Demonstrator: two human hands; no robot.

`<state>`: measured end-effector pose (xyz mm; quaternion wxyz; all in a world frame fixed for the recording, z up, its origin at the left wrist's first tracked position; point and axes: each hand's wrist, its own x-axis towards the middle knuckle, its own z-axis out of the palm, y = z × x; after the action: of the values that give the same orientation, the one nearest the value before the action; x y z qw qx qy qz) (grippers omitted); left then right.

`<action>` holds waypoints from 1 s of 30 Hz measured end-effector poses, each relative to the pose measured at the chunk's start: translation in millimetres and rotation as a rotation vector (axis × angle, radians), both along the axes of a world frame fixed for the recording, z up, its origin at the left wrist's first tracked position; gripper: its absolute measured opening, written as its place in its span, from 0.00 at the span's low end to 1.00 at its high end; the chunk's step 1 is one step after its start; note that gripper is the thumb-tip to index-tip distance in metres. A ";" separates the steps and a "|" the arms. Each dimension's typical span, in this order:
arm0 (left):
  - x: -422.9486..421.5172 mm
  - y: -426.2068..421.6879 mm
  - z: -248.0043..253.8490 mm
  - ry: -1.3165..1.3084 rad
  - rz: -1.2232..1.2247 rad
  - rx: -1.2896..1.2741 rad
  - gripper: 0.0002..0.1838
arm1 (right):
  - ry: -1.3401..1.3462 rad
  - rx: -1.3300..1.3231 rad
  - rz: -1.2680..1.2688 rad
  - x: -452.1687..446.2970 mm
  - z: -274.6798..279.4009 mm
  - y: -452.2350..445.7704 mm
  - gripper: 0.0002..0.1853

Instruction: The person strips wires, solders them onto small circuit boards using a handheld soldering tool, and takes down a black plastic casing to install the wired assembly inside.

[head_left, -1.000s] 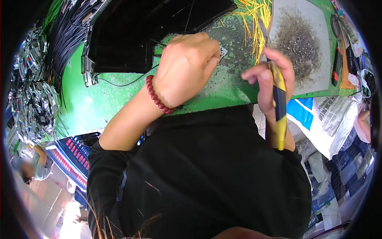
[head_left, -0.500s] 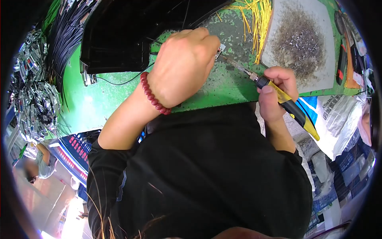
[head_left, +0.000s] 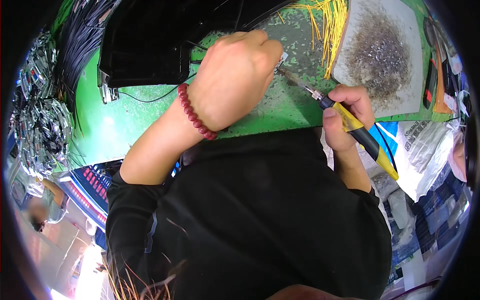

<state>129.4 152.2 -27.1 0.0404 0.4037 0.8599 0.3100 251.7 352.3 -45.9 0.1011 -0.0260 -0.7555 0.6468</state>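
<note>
My right hand (head_left: 350, 114) grips a yellow and black soldering iron (head_left: 369, 142), whose tip points left toward my left hand. The iron's metal tip reaches a small whitish piece (head_left: 283, 57) that peeks out past my left fingers; whether they touch I cannot tell. My left hand (head_left: 237, 80), with a red bead bracelet (head_left: 192, 117) at the wrist, is closed with its back to me, hiding its fingertips and most of what they hold. A thin black wire (head_left: 150, 101) runs across the green tabletop (head_left: 125, 130) to behind that wrist.
A large black plastic housing (head_left: 145, 60) stands at the back left. Black wires (head_left: 87, 45) and a heap of shiny metal parts (head_left: 45, 125) lie at far left. Yellow wires (head_left: 332, 35) lie beside a grey board (head_left: 412, 65) covered in dark residue. Hand tools (head_left: 440, 85) lie far right.
The view has shifted slightly. Both hands keep nearly the same pose, and the iron's tip stays beside the small whitish piece at my left fingers.
</note>
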 end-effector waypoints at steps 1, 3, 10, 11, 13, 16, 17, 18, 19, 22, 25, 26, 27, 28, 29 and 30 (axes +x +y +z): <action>-0.2 0.0 0.1 0.002 -0.002 -0.001 0.04 | -0.002 0.001 0.002 -0.2 -0.3 0.4 0.13; -0.4 -0.2 -0.7 0.003 -0.002 -0.001 0.04 | -0.002 0.058 0.009 -0.4 -1.1 1.2 0.13; -1.2 -1.0 -1.4 0.001 -0.008 -0.011 0.03 | 0.069 0.061 -0.030 1.4 -3.6 -0.4 0.13; -1.3 -1.5 -0.9 -0.008 -0.011 -0.017 0.03 | 0.077 0.036 -0.043 1.9 -4.4 -0.4 0.13; -1.9 -2.4 -1.2 -0.007 -0.016 -0.028 0.03 | 0.065 -0.002 -0.062 1.2 -2.9 -1.6 0.12; -2.7 -2.4 -0.3 -0.016 -0.030 -0.038 0.03 | 0.055 0.015 -0.029 1.6 -5.6 1.7 0.12; -2.9 -2.5 0.3 -0.028 -0.037 -0.039 0.03 | 0.055 0.014 -0.029 1.7 -5.6 2.3 0.12; -3.6 -2.6 0.9 -0.028 -0.036 -0.040 0.03 | 0.050 0.007 -0.022 1.7 -5.5 2.7 0.12; -4.5 -2.7 1.6 -0.037 -0.048 -0.057 0.03 | 0.045 -0.001 -0.015 1.7 -5.5 2.9 0.12; -5.9 -2.5 4.1 -0.053 -0.067 -0.086 0.04 | 0.055 -0.016 -0.017 1.0 -5.2 2.0 0.12; -6.5 -2.6 5.9 -0.064 -0.077 -0.095 0.04 | 0.070 -0.002 -0.019 -1.2 -4.6 1.1 0.12; -6.4 -2.7 6.1 -0.070 -0.080 -0.092 0.03 | 0.069 -0.002 -0.019 -1.6 -4.2 1.0 0.12; -6.5 -2.7 6.1 -0.070 -0.080 -0.092 0.03 | 0.054 0.008 -0.018 -1.7 -3.7 1.0 0.12; -6.6 -2.7 5.8 -0.067 -0.082 -0.089 0.03 | 0.037 0.019 -0.017 -1.8 -3.4 1.0 0.12; -6.6 -2.8 5.6 -0.063 -0.083 -0.085 0.03 | 0.037 0.020 -0.017 -1.8 -3.3 0.8 0.12; -6.5 -2.9 5.4 -0.064 -0.083 -0.085 0.03 | 0.026 0.015 -0.022 -2.0 -3.4 0.5 0.12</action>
<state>122.9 149.3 -21.7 0.0977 0.4266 0.8531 0.2842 249.7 352.8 -49.3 0.1184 -0.0251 -0.7585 0.6403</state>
